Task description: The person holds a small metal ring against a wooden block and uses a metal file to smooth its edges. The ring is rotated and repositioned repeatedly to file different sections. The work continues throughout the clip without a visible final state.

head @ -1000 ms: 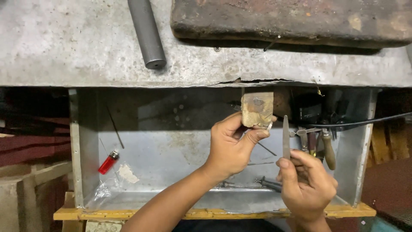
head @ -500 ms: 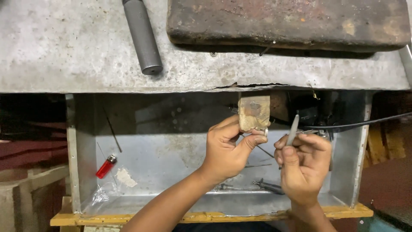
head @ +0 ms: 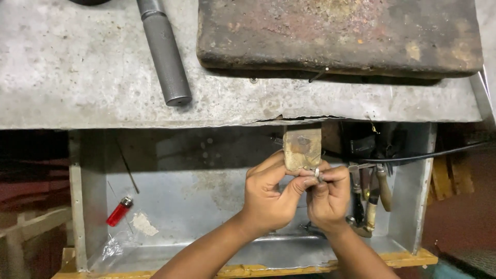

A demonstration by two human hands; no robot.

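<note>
The small metal ring (head: 316, 172) is mostly hidden between the fingertips, so its direction is hard to tell. The left hand (head: 268, 194) and right hand (head: 328, 194) both pinch it closed against the wooden peg (head: 302, 149) under the bench (head: 93, 77). A red lighter (head: 119, 211) lies in the metal tray (head: 206, 196); tools (head: 374, 196) hang at right.

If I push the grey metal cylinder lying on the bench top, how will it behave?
The grey cylinder looks round and lies on its side, so it would probably roll sideways. It seems solid metal, likely stiff and heavy. Its textured surface may give grip.
</note>
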